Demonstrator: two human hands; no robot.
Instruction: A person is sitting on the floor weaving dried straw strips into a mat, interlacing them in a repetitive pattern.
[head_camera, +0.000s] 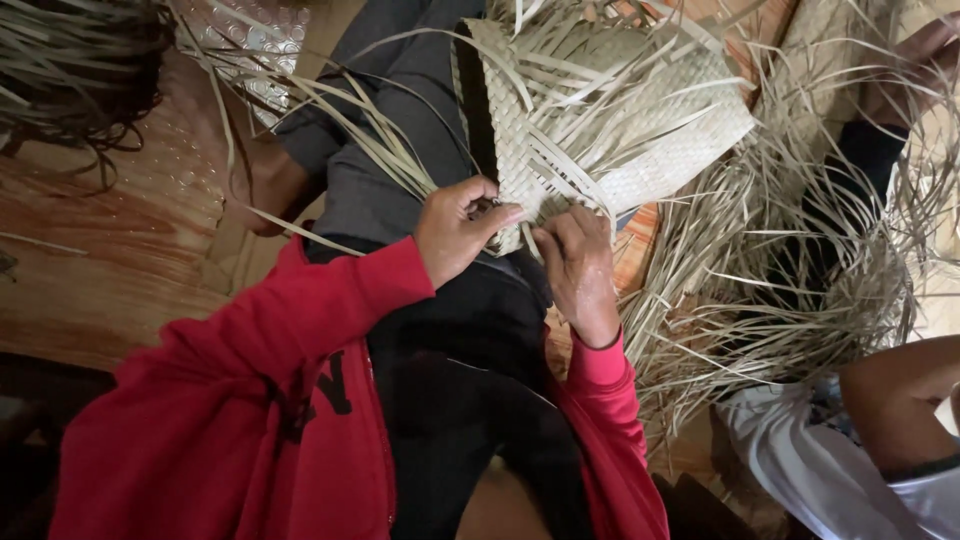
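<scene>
left hand (457, 230) curled into a loose fist at the near edge of the woven mat (600, 110), thumb pressed over fingers, pinching loose strips at the weave's lower corner. right hand (578, 268) just beside it, fingers bent down and closed on strips at the same edge, knuckles up. the two hands sit close together, nearly touching, both clamped on strip ends; exact strip each one grips is too small to tell. both arms in red sleeves (330, 310), red jacket open over a dark top.

woven mat lies across the person's lap and grey trousers (390, 150), tilted, pale checker weave, with unwoven strip ends (330, 110) fanning out from its edges toward the left and top. a dark band runs down the mat's left side.

to the right a big loose heap of pale dried strips (780, 270) on the floor, touching the mat's right edge. under it an orange patterned floor mat (640, 250) shows. brown floor (110, 270) at left, more dried strips bunched in the top left corner (70, 60). another person's bare arm (895, 395) and white cloth (810, 460) at bottom right, and another person's hand (920, 50) at top right, well apart from the working hands.
</scene>
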